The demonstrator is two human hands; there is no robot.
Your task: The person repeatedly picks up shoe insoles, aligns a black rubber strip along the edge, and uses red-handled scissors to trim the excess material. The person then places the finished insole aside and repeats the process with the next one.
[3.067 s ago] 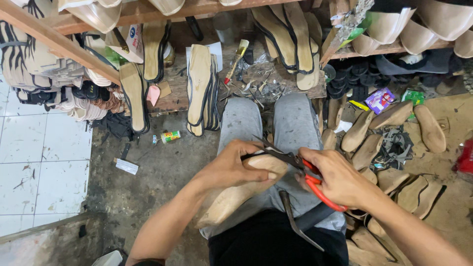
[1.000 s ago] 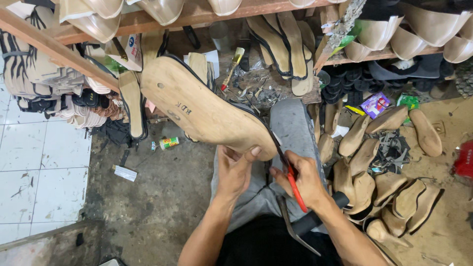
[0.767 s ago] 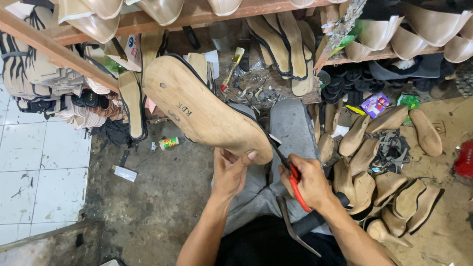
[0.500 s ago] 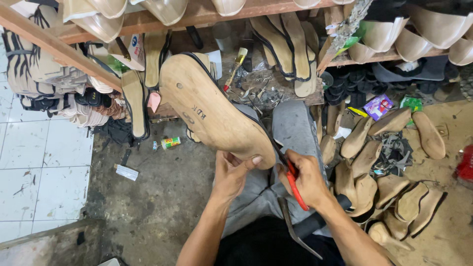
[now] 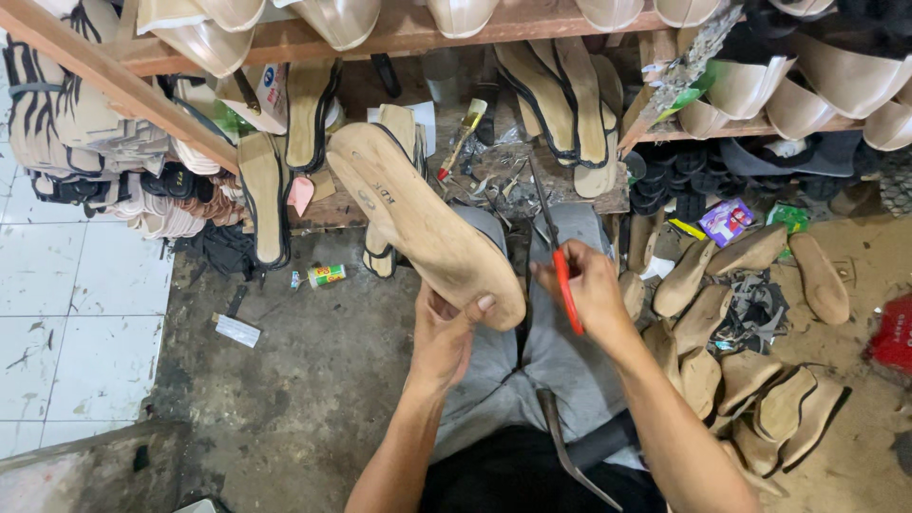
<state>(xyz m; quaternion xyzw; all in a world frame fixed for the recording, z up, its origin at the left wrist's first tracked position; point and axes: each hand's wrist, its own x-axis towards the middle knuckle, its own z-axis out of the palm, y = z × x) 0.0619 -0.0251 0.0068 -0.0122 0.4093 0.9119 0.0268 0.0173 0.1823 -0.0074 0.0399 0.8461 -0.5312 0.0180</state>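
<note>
My left hand (image 5: 446, 328) grips the heel end of a long tan shoe sole (image 5: 418, 223), holding it up so it slants away to the upper left. My right hand (image 5: 589, 285) holds red-handled scissors (image 5: 556, 247) with the blades pointing up and away, just right of the sole and apart from it. Both hands are above my grey-trousered lap (image 5: 527, 351). A dark trimmed strip (image 5: 570, 456) lies across my lap below the hands.
A pile of tan soles (image 5: 731, 361) lies on the floor at right. Wooden shelves (image 5: 418, 28) with pale soles and sandals run across the top. A small can (image 5: 326, 275) and scraps sit on the dark floor at left, beside white tiles (image 5: 66, 332).
The scissors have come off the sole's edge and now point upward to its right. My left hand still holds the sole up, shifted slightly right.
</note>
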